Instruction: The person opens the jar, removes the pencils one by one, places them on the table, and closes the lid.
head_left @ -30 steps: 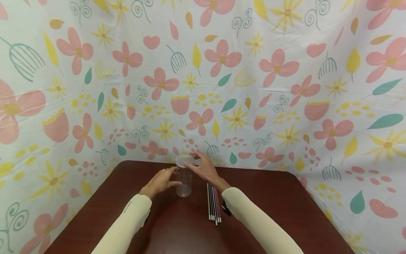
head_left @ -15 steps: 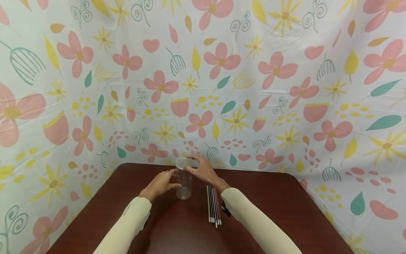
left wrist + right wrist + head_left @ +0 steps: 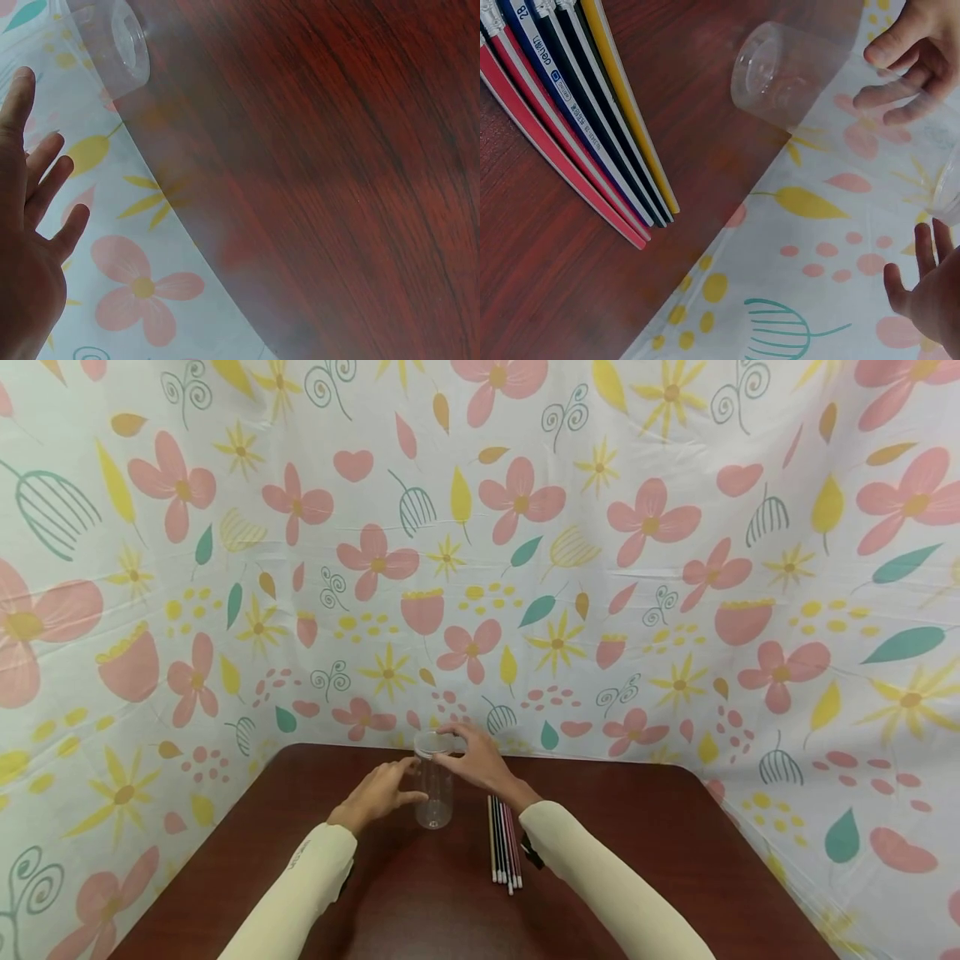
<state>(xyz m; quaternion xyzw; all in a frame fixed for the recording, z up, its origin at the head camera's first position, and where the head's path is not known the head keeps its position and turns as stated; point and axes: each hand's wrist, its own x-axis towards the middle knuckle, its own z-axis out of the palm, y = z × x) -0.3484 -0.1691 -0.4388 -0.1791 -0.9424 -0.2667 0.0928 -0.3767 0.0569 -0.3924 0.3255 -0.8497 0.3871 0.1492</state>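
A clear plastic jar [image 3: 435, 785] stands upright near the back of the dark table. With its thumb and fingers curved about the jar's side, my left hand [image 3: 378, 793] holds it from the left; the left wrist view shows these fingers [image 3: 45, 161] spread beside the jar. My right hand [image 3: 483, 760] grips the jar's transparent top, thumb in front and forefinger over the far side. Other fingers of that hand [image 3: 937, 292] fan out by the rim in the right wrist view. Whether the top is a separate lid is hard to tell.
A row of several pencils [image 3: 504, 847], in yellow, dark and red tones, lies on the table [image 3: 420, 910] below the right forearm, white ends toward me. Behind the table hangs a flower-printed white cloth [image 3: 480, 568], close to the jar.
The right fingertips have shifted slightly left over the jar's top since a second ago. The left hand and the jar stay in place, and so do the pencils; the head view tilts a little.
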